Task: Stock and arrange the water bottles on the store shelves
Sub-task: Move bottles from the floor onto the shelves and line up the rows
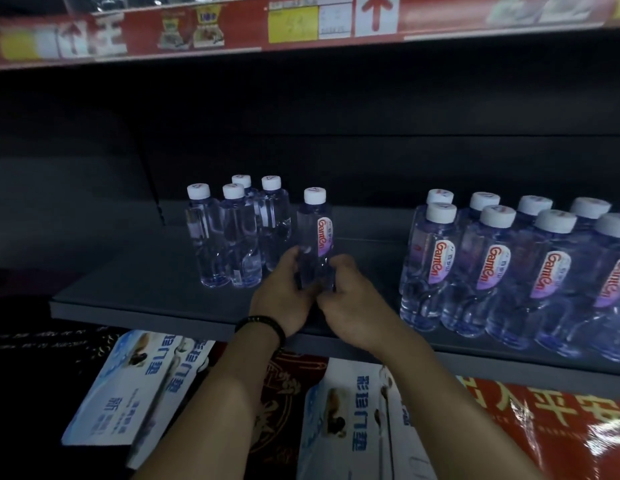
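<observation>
Shelf: a grey shelf (145, 292) carries all the bottles and runs across in front of both hands.
Cartons: white-and-blue printed cartons (135, 386) lie below the shelf, under the forearms.
Left cluster: four white-capped water bottles (232, 233) stand upright, packed close, just left of the hands.
Wristband: a dark beaded band (263, 323) circles the left wrist.
Left hand: the left hand (284, 299) curls its fingers round the lower left side of the held bottle.
Held bottle: the Ganten water bottle (315, 233) stands upright between the hands with its label facing forward. Its base is hidden, so contact with the shelf cannot be told.
Right hand: the right hand (350, 299) clasps the bottle's lower right side, close against the left hand.
Right group: labelled bottles in rows (509, 265) stand to the right of the hands, across a gap.
Red package: a glossy red pack (543, 427) lies below, right of the right forearm.
</observation>
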A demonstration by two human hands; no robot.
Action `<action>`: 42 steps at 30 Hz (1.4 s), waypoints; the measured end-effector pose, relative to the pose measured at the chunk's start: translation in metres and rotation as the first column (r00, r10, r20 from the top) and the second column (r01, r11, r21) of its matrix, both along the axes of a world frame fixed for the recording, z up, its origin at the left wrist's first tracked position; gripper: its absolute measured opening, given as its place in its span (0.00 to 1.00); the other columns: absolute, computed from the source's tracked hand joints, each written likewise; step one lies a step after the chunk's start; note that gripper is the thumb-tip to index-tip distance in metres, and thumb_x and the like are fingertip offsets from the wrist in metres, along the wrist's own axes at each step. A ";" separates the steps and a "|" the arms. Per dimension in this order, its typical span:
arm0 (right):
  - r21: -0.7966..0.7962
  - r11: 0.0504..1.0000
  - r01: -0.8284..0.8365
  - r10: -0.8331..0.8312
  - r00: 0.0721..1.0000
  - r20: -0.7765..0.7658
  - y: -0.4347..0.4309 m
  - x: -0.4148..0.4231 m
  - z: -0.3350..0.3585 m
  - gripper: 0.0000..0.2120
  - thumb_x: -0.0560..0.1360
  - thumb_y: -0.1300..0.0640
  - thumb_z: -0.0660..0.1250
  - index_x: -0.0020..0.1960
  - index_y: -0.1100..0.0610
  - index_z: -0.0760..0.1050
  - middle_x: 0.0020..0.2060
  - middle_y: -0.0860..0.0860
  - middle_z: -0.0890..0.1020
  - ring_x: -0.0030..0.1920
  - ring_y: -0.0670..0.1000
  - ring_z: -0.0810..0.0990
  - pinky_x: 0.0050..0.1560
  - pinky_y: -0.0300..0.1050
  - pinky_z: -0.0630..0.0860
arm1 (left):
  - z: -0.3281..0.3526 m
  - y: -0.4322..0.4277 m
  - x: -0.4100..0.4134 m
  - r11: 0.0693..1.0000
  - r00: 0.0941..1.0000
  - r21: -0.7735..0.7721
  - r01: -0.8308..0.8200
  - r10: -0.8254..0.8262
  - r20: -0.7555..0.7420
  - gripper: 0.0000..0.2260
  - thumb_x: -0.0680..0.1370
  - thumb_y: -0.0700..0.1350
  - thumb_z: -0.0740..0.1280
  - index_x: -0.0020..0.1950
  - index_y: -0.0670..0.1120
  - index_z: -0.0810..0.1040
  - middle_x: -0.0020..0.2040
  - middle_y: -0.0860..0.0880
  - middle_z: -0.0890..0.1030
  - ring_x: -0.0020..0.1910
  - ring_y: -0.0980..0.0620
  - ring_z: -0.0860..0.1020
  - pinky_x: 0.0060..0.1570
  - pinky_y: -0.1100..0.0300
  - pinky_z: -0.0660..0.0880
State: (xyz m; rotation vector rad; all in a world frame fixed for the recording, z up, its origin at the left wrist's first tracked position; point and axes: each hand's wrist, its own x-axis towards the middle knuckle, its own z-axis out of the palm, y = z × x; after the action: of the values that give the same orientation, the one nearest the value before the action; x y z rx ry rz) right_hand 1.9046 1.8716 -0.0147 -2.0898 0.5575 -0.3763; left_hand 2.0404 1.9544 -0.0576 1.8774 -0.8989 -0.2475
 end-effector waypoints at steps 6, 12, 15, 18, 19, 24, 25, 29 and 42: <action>-0.104 0.994 0.029 -0.032 0.999 -0.019 0.001 -0.029 -0.007 0.21 0.78 0.65 0.62 0.67 0.47 0.70 0.63 0.49 0.76 0.63 0.48 0.76 0.60 0.38 0.74 | 0.005 -0.015 -0.007 0.998 0.998 -0.004 0.061 -0.061 -0.033 0.15 0.80 0.49 0.73 0.65 0.59 0.75 0.56 0.60 0.84 0.57 0.60 0.82 0.65 0.49 0.78; -0.140 0.986 0.093 -0.108 0.989 -0.102 0.002 -0.035 -0.011 0.36 0.78 0.62 0.60 0.84 0.55 0.54 0.82 0.53 0.58 0.80 0.59 0.58 0.78 0.50 0.64 | 0.003 -0.048 -0.021 0.992 0.994 0.053 0.111 -0.112 0.016 0.14 0.79 0.56 0.68 0.63 0.71 0.75 0.57 0.60 0.85 0.58 0.56 0.83 0.65 0.45 0.78; -0.108 0.985 0.137 -0.148 0.984 -0.096 0.000 -0.035 -0.010 0.43 0.70 0.56 0.58 0.85 0.55 0.53 0.83 0.55 0.55 0.82 0.60 0.57 0.80 0.57 0.65 | -0.005 -0.067 -0.022 0.989 0.990 0.052 0.139 -0.138 -0.014 0.18 0.74 0.64 0.65 0.64 0.75 0.74 0.58 0.64 0.84 0.61 0.57 0.82 0.70 0.41 0.73; -0.037 0.985 0.169 -0.171 0.982 -0.084 -0.006 -0.033 -0.012 0.44 0.66 0.56 0.56 0.84 0.53 0.56 0.82 0.54 0.56 0.81 0.61 0.60 0.76 0.60 0.70 | -0.003 -0.073 -0.025 0.993 0.995 0.067 0.100 -0.099 -0.018 0.14 0.77 0.60 0.67 0.61 0.73 0.76 0.58 0.65 0.84 0.62 0.60 0.80 0.73 0.43 0.68; -0.009 0.985 0.170 -0.170 0.982 -0.078 -0.008 -0.033 -0.012 0.45 0.66 0.56 0.55 0.84 0.52 0.56 0.83 0.54 0.56 0.81 0.61 0.59 0.76 0.60 0.70 | -0.003 -0.074 -0.026 0.994 0.997 0.070 0.082 -0.081 -0.016 0.13 0.79 0.58 0.68 0.61 0.72 0.76 0.59 0.65 0.83 0.62 0.60 0.80 0.74 0.44 0.67; 0.105 0.978 0.181 -0.177 0.983 -0.048 -0.007 -0.034 -0.013 0.46 0.65 0.58 0.55 0.84 0.56 0.54 0.84 0.58 0.55 0.83 0.59 0.58 0.79 0.59 0.67 | -0.005 -0.078 -0.027 0.992 0.997 0.098 0.080 -0.079 -0.014 0.15 0.80 0.60 0.66 0.66 0.74 0.73 0.63 0.66 0.82 0.65 0.60 0.78 0.74 0.49 0.62; 0.118 0.977 0.176 -0.171 0.984 -0.047 -0.006 -0.034 -0.013 0.45 0.67 0.58 0.56 0.85 0.55 0.53 0.84 0.58 0.55 0.83 0.59 0.58 0.77 0.57 0.69 | -0.004 -0.078 -0.028 0.990 0.996 0.109 0.091 -0.090 -0.012 0.16 0.79 0.62 0.65 0.67 0.75 0.72 0.64 0.66 0.82 0.66 0.60 0.77 0.74 0.47 0.60; 0.160 0.975 0.157 -0.155 0.988 -0.023 -0.009 -0.037 -0.012 0.44 0.71 0.56 0.62 0.85 0.53 0.52 0.84 0.56 0.58 0.82 0.58 0.60 0.77 0.59 0.69 | 0.003 -0.077 -0.034 0.975 0.994 0.201 0.091 -0.101 0.038 0.19 0.81 0.61 0.64 0.70 0.77 0.68 0.64 0.66 0.81 0.66 0.58 0.75 0.71 0.42 0.53; 0.278 0.954 0.111 -0.158 0.975 0.154 0.034 0.003 0.015 0.18 0.77 0.42 0.66 0.63 0.48 0.79 0.59 0.47 0.82 0.59 0.49 0.81 0.66 0.61 0.79 | 0.014 0.033 -0.002 0.875 0.888 -0.324 -0.361 0.428 0.168 0.14 0.80 0.35 0.66 0.56 0.54 0.76 0.52 0.52 0.78 0.47 0.56 0.78 0.50 0.64 0.75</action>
State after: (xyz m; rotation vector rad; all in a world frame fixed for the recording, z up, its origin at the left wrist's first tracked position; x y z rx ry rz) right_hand 1.9079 1.9053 -0.0002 -1.7449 0.6121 -0.5274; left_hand 2.0380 1.9869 -0.0440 1.7912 -0.6370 0.3497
